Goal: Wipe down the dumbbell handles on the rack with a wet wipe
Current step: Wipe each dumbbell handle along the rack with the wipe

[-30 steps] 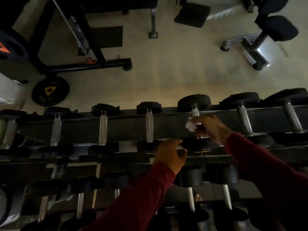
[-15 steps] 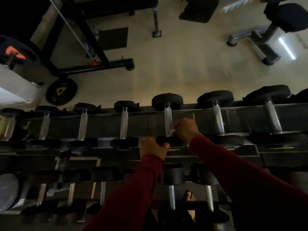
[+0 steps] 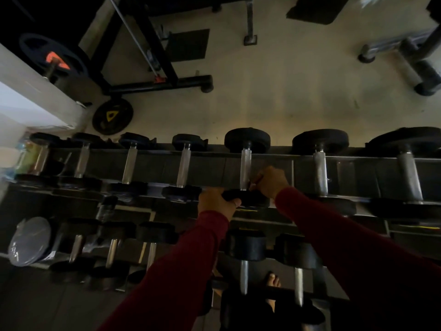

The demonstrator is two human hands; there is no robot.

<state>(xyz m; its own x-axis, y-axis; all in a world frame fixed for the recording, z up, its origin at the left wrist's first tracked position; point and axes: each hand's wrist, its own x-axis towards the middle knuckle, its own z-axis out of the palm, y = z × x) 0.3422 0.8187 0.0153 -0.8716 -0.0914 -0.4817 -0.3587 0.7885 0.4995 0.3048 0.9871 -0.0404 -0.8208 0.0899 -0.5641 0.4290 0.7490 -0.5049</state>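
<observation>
A dark rack [image 3: 269, 163] carries a top row of dumbbells with black heads and metal handles. My right hand [image 3: 272, 181] grips the lower end of one metal handle [image 3: 245, 166] near the middle of the row. A small white wet wipe [image 3: 253, 185] shows between its fingers and the handle. My left hand [image 3: 216, 203] holds the near black head [image 3: 248, 198] of that same dumbbell, fingers curled over its edge. Both arms wear dark red sleeves.
More dumbbells sit on a lower shelf [image 3: 245, 247]. Behind the rack on the pale floor are a weight plate [image 3: 112, 117] with a yellow mark, a black bench frame [image 3: 157, 84] and another bench [image 3: 405, 53] at the far right. A bare foot [image 3: 272, 284] shows under the rack.
My right hand slid with the wipe down the handle toward its near end. The wipe is now mostly hidden in the hand. The view drifted right along the rack.
</observation>
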